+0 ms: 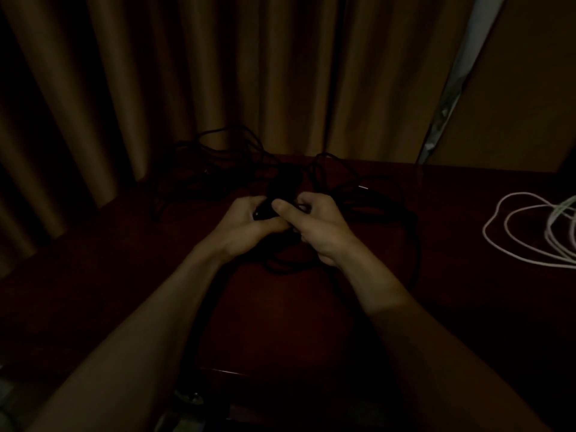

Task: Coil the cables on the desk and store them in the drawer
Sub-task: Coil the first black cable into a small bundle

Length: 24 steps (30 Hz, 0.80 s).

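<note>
Gripping black cable with left hand and right hand, dim room, dark desk, tan curtains behind, white cable right

Light very low. From my remote seat the whole frame reads dim and brownish, with detail lost toward the corners.

Curtain: tan, with heavy vertical folds. It fills the upper left and centre of the frame and hangs down behind the worktop's far edge.

Worktop: dark reddish-brown wood, spanning the lower half.

Upper right: flat tan wall panel.

Between curtain and wall a narrow pale strip slants down toward the worktop. I cannot tell whether it is window or lining.
</note>
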Each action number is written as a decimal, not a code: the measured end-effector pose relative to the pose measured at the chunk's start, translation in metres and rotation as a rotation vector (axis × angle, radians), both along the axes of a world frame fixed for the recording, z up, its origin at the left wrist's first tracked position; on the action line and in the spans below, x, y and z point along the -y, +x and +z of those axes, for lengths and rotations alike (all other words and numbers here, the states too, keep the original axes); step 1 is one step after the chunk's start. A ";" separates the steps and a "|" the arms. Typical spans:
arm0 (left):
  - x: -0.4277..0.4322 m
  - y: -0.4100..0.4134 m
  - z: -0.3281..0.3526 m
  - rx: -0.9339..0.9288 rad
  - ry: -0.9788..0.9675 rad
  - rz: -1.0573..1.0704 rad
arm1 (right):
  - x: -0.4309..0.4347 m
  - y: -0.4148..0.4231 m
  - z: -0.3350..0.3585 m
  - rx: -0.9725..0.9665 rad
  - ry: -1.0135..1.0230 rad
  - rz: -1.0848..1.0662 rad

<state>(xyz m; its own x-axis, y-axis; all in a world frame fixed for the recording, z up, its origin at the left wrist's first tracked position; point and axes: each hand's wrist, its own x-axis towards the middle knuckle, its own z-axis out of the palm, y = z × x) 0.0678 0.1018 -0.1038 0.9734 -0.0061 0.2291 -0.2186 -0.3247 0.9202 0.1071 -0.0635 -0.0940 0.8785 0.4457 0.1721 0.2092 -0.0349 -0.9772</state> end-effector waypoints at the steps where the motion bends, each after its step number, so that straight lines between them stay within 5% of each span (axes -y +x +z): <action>1: -0.001 0.000 0.000 0.002 -0.005 -0.014 | 0.000 0.000 -0.001 0.002 -0.010 0.000; 13: 0.009 0.002 -0.011 0.278 0.259 0.265 | -0.013 0.003 -0.008 0.032 -0.053 -0.130; 16: 0.007 0.002 -0.007 0.224 0.152 0.159 | -0.008 0.006 -0.011 0.079 -0.047 -0.170; 20: 0.001 0.005 0.001 -0.014 -0.230 0.078 | 0.003 0.007 -0.004 0.049 -0.015 -0.139; 24: -0.006 0.007 -0.002 -0.111 -0.240 -0.023 | 0.006 0.005 -0.003 0.030 0.001 -0.079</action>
